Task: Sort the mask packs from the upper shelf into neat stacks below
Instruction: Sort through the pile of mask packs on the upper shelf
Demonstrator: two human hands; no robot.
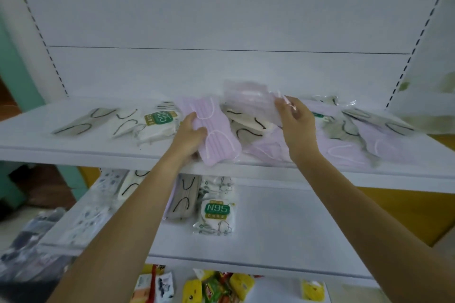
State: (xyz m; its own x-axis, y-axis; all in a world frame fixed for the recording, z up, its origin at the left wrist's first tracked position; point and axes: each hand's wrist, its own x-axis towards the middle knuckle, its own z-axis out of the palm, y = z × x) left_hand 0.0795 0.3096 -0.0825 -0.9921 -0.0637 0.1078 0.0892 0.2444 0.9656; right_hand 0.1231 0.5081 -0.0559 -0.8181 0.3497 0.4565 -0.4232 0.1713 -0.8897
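Bare forearms, bare left hand, right hand

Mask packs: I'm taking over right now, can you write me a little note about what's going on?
Left hand grips a pink pack at the upper shelf's front edge.
Right hand pinches a second pink pack, lifted above the pile.
Done: an N95 pile, a beige pile and others lie on the lower shelf.
Left: many pink, beige and white packs, plus one N95 pack, lie scattered on top; move them down.
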